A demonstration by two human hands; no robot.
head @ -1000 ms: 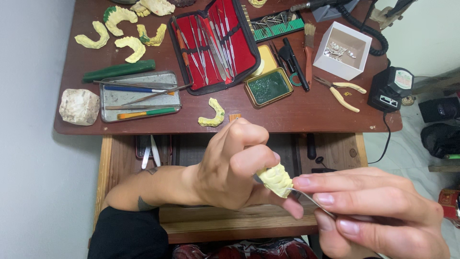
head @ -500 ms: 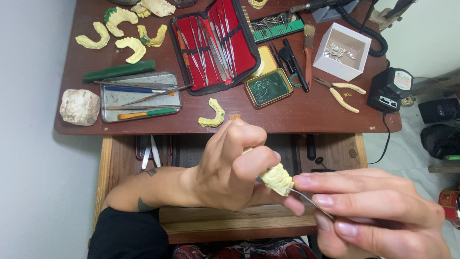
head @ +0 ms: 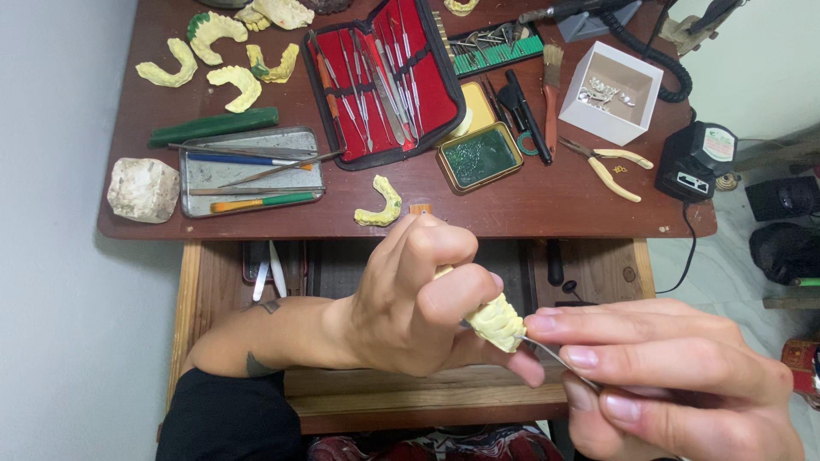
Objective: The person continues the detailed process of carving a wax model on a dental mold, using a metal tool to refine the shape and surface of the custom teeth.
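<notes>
Your left hand (head: 418,299) clamps the yellow cast (head: 495,322); your right hand (head: 675,380) pinches the metal tool (head: 547,353) against it—slipping could gouge it.

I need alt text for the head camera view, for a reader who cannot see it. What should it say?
Seen from above, a left hand holds a pale yellow dental cast while a right hand touches it with a thin metal tool. Beyond them, a brown desk carries more casts, an open red instrument case, a metal tray and a white box.
</notes>
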